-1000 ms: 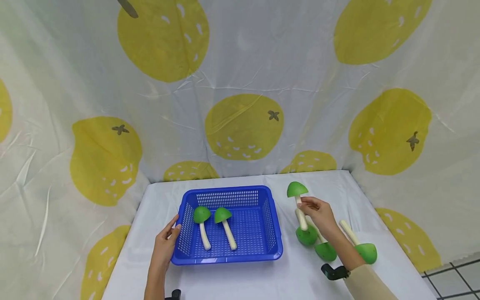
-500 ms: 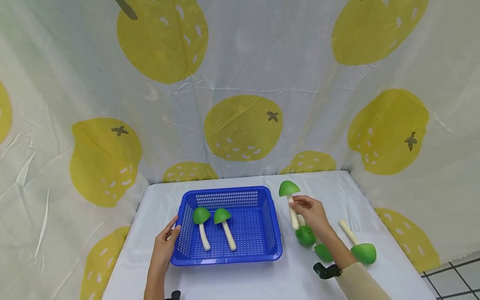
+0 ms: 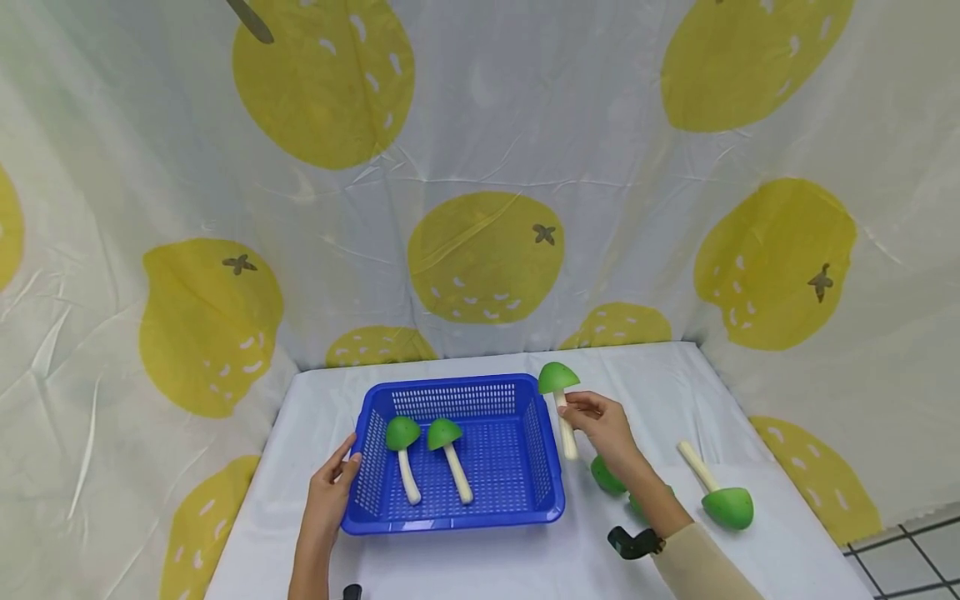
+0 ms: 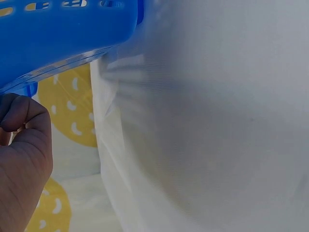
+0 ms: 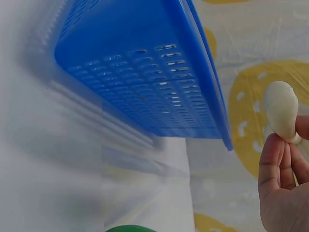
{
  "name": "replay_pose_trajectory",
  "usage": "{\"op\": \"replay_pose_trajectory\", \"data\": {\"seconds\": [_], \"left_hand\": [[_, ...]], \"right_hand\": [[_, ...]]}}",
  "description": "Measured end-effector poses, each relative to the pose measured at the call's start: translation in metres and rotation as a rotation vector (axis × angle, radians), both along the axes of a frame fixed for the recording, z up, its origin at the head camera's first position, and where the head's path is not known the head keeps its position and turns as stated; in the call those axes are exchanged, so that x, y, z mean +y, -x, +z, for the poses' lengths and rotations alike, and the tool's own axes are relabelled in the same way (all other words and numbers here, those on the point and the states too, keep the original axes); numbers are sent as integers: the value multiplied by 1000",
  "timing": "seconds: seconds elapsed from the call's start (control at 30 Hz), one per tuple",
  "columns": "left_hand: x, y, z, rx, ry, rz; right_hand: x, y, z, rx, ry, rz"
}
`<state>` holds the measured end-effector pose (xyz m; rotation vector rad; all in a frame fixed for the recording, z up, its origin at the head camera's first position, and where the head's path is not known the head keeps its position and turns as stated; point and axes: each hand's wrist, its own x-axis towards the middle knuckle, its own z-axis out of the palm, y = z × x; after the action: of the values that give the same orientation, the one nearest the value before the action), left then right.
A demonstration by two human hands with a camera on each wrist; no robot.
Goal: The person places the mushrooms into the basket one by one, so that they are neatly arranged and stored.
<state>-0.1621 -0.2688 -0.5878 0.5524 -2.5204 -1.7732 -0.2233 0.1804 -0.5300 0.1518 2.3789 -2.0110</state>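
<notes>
My right hand (image 3: 603, 429) pinches the white stem of a toy mushroom (image 3: 558, 378) with a green cap, held upright just beyond the right rim of a blue plastic basket (image 3: 450, 526). In the right wrist view the end of the stem (image 5: 280, 104) shows above the fingertips, apart from the basket wall. My left hand (image 3: 328, 485) holds the basket's left rim, thumb at the edge. Inside the basket two like mushrooms lie side by side, the left one (image 3: 403, 432) and the right one (image 3: 445, 432), stems toward me.
To the right, one mushroom (image 3: 727, 507) lies on the white cloth (image 3: 450, 571). Two more green caps, a nearer one (image 3: 606, 476) and one mostly hidden by my right forearm, lie beside the basket. A lemon-print curtain (image 3: 487, 142) rises behind the table.
My right hand has carried the upright mushroom leftward, from above the loose mushrooms to the basket's right rim. The left hand and basket have stayed in place.
</notes>
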Motion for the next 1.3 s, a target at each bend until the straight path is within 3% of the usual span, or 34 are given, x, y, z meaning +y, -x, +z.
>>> {"op": "replay_pose_trajectory", "data": {"seconds": [0.23,0.77,1.3], "left_hand": [[1,-1,1,6,-6,4],[0,-1,3,-7,2,3],[0,-1,1,2,-17,6]], "right_hand": [[-11,1,0,-9,-20,6],[-31,1,3,22,59,15],[-56,3,1,14,74,53]]}}
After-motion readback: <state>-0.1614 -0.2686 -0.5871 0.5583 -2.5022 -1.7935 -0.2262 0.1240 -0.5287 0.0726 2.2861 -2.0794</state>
